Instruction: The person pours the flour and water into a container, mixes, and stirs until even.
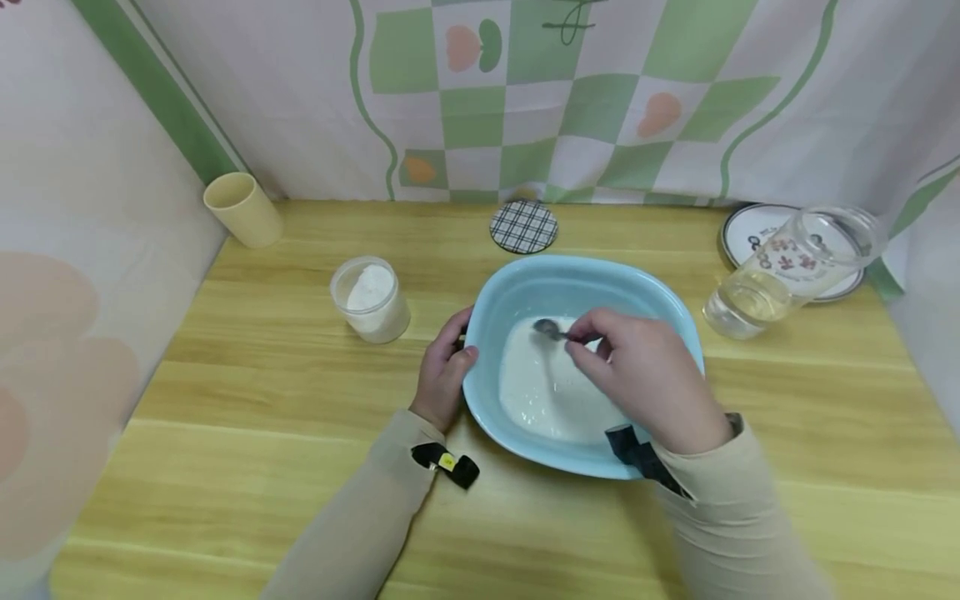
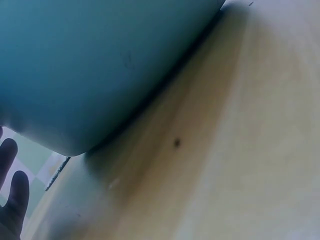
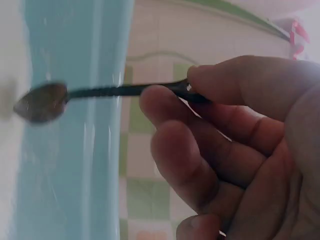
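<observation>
A light blue basin (image 1: 570,271) holds a white milky liquid (image 1: 543,392). My left hand (image 1: 444,375) holds the basin's left side, its thumb at the rim and its other fingers along the outer wall. In the left wrist view the basin's outer wall (image 2: 100,65) fills the upper left, and two fingertips show at the left edge. My right hand (image 1: 648,367) pinches the handle of a small metal spoon (image 1: 549,328) between thumb and fingers. The spoon is held over the liquid; the right wrist view shows its bowl (image 3: 42,103) and thin dark handle.
A clear tub of white powder (image 1: 371,292) stands left of the basin. Farther back are a cream cup (image 1: 243,212) and a checked coaster (image 1: 525,226). At right, a glass jug (image 1: 780,271) with some clear liquid stands in front of a patterned plate (image 1: 738,229).
</observation>
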`<state>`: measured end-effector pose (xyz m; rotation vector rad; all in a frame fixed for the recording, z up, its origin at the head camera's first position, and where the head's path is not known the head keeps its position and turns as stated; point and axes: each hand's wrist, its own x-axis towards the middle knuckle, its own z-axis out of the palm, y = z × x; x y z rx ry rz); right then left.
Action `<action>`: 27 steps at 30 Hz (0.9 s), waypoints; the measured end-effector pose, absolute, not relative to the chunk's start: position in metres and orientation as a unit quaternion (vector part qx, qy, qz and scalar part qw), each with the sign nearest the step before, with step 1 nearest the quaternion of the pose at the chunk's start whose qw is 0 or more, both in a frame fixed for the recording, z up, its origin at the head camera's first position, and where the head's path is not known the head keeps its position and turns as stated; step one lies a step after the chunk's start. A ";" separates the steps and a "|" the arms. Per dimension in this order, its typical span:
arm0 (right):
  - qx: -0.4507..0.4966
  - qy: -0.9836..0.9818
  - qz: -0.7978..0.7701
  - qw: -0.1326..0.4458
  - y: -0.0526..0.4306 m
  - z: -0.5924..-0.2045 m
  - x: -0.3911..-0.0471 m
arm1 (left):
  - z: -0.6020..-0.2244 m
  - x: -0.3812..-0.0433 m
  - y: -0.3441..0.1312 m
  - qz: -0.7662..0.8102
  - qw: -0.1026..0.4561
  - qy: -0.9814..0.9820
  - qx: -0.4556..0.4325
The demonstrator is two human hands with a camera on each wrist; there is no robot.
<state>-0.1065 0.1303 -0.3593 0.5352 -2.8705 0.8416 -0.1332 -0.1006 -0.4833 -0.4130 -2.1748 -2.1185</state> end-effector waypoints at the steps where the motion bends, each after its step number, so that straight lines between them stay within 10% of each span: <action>1: 0.197 -0.939 0.278 0.049 0.128 -0.360 -0.106 | -0.483 -0.133 -0.100 -0.692 0.039 -0.708 -0.138; 27: 0.238 -0.925 0.294 -0.030 0.158 -0.349 -0.104 | -0.482 -0.134 -0.099 -0.695 0.031 -0.706 -0.130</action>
